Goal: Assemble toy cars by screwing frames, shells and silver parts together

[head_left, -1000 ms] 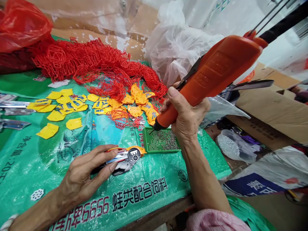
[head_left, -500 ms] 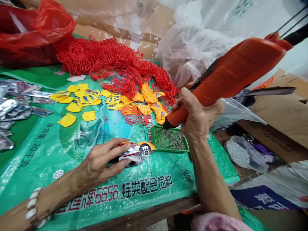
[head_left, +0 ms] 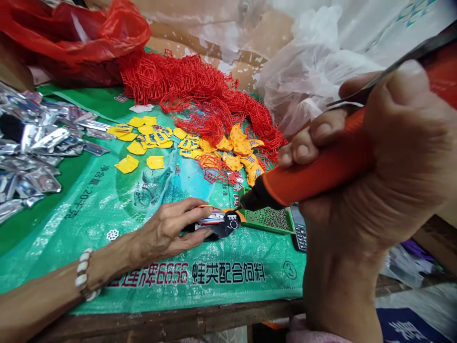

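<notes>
My left hand (head_left: 170, 229) lies on the green sack cloth (head_left: 107, 209) and pinches a small toy piece (head_left: 221, 223) with a silver body, an orange edge and a black round part. My right hand (head_left: 385, 157) is wrapped round an orange electric screwdriver (head_left: 321, 174), close to the camera. Its black tip points down at the black round part of the toy piece. Just right of the toy piece lies a green tray of small screws (head_left: 269, 220).
Yellow and orange plastic parts (head_left: 185, 143) lie scattered behind, with a heap of red plastic frames (head_left: 200, 95) and a red bag (head_left: 71, 33). Silver foil pieces (head_left: 32, 147) pile at the left. White plastic bags (head_left: 307, 90) stand back right. A phone keypad (head_left: 299, 233) shows beside the tray.
My right hand has brought the screwdriver tip from over the screw tray leftward and down onto the toy piece. The view has shifted left and closer to the right hand.
</notes>
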`<action>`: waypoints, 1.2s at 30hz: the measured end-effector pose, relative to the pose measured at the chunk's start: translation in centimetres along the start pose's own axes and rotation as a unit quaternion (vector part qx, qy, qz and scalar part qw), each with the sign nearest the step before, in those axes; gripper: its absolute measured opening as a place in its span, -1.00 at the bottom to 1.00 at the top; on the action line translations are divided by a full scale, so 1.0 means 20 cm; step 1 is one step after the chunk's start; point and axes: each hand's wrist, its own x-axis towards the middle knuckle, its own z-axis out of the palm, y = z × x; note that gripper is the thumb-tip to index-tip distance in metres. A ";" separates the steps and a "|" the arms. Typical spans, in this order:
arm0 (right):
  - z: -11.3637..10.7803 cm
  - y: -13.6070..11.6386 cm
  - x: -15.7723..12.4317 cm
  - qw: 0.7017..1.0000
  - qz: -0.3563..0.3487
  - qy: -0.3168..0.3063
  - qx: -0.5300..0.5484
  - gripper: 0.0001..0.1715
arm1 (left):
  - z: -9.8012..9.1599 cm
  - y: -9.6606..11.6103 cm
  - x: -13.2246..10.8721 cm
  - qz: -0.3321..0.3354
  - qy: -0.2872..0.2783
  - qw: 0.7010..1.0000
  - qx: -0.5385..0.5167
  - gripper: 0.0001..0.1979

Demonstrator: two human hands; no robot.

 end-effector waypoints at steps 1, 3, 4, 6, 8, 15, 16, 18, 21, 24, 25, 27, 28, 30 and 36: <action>0.01 0.00 -0.02 1.000 0.006 -0.008 -0.001 -0.65 | 0.00 0.00 0.00 0.000 -0.001 1.000 -0.007 -0.75; 0.02 0.00 -0.03 1.000 0.016 -0.015 0.000 -0.73 | 0.01 -0.01 0.00 0.004 0.002 1.000 -0.021 -0.74; 0.02 0.01 -0.04 1.000 0.019 -0.015 0.002 -0.76 | 0.01 -0.01 0.00 0.008 0.005 1.000 -0.025 -0.74; 0.02 0.01 -0.04 1.000 0.020 -0.010 0.011 -0.78 | 0.01 -0.02 0.00 0.014 0.009 0.999 -0.029 -0.73; 0.02 0.02 -0.04 1.000 0.019 -0.007 0.017 -0.78 | 0.02 -0.02 -0.01 0.013 0.009 0.999 -0.032 -0.74; 0.03 0.02 -0.05 1.000 0.013 -0.001 0.027 -0.87 | 0.02 -0.02 -0.01 0.007 0.007 0.999 -0.034 -0.73; 0.03 0.02 -0.04 1.000 0.010 -0.004 0.027 -0.85 | 0.02 -0.02 -0.01 0.008 0.007 0.999 -0.034 -0.73; 0.02 0.03 -0.04 1.000 0.008 -0.009 0.026 -0.85 | 0.02 -0.02 -0.01 0.009 0.007 0.999 -0.035 -0.74; 0.02 0.03 -0.04 1.000 0.013 -0.008 0.027 -0.87 | 0.01 -0.01 0.00 0.005 0.008 0.999 -0.035 -0.75; 0.01 0.03 -0.05 0.999 0.008 -0.011 0.030 -0.88 | 0.01 -0.01 0.00 0.006 0.006 0.999 -0.033 -0.75; 0.01 0.03 -0.05 0.999 0.008 -0.013 0.032 -0.88 | 0.01 -0.01 0.00 0.005 0.005 0.999 -0.031 -0.75; 0.02 0.02 -0.06 0.999 0.021 -0.023 0.030 -0.87 | 0.01 -0.01 0.00 0.003 0.006 1.000 -0.030 -0.74; 0.02 0.02 -0.06 0.999 0.033 -0.025 0.026 -0.84 | 0.01 -0.01 0.00 0.003 0.007 0.999 -0.031 -0.74; 0.02 0.01 -0.06 0.999 0.042 -0.025 0.022 -0.80 | 0.02 -0.02 -0.01 0.003 0.009 0.999 -0.035 -0.73; 0.03 -0.01 -0.06 0.980 0.041 -0.194 0.027 -0.92 | 0.03 -0.03 -0.02 -0.006 0.003 0.998 -0.056 -0.72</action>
